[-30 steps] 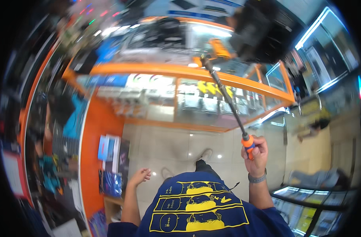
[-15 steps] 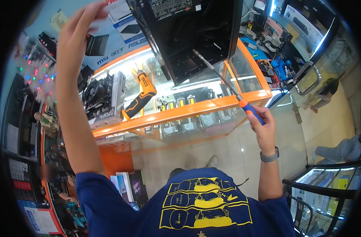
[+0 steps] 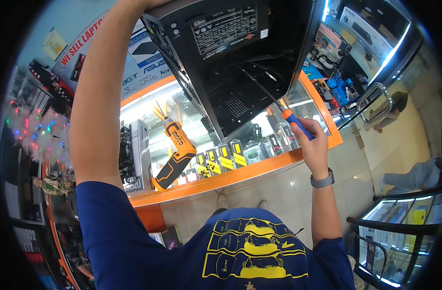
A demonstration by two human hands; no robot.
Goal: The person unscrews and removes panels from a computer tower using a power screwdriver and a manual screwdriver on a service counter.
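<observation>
Nearer the computer case (image 3: 225,79) than before, the right hand (image 3: 314,145) at one o'clock grips a screwdriver (image 3: 295,122) pointing inside; the case is at twelve; at eleven, the left hand (image 3: 146,2) has reached its top edge, grip impossible to tell.

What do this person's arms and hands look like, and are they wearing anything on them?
Both arms have short, dark blue sleeves, with the forearms uncovered below. The right hand wears no glove, and a grey-strapped watch circles that wrist. The left hand is mostly cut off by the picture's top edge.
</observation>
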